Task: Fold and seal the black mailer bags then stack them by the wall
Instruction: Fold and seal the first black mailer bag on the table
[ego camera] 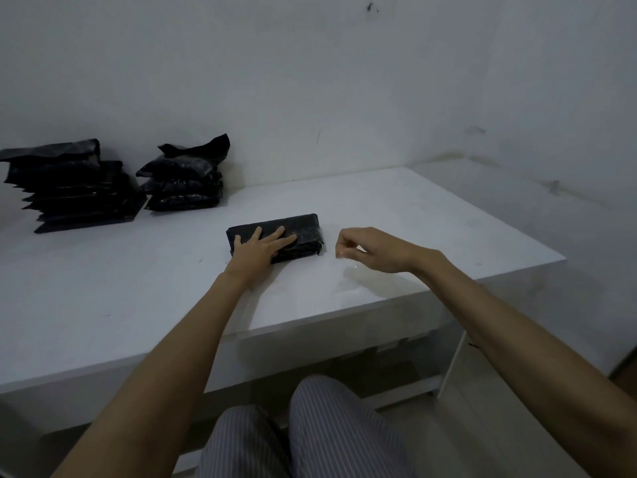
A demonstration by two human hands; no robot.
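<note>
The left hand lies flat, fingers spread, pressing down on a folded black mailer bag in the middle of the white worktop. That grip is released rather than closed: the palm and fingers only hold the bag down. The right hand hovers just beside the bag's right end, apart from it, with fingers curled and thumb and forefinger pinched close together. Whether that pinch holds a thin strip or nothing at all is too small to tell.

The bag under the left hand looks already folded into a compact packet, its flap turned over the top. My judgement is that the sealing is at or near its end, and that carrying this packet to the wall is what remains for it.

Farther out, at the back left of the worktop against the wall, stand two piles of black bags: a taller, wider pile at the far left and a smaller pile just to its right. Several bags are thus already done. No unfolded bags show elsewhere on the worktop, so this may be among the last.
</note>
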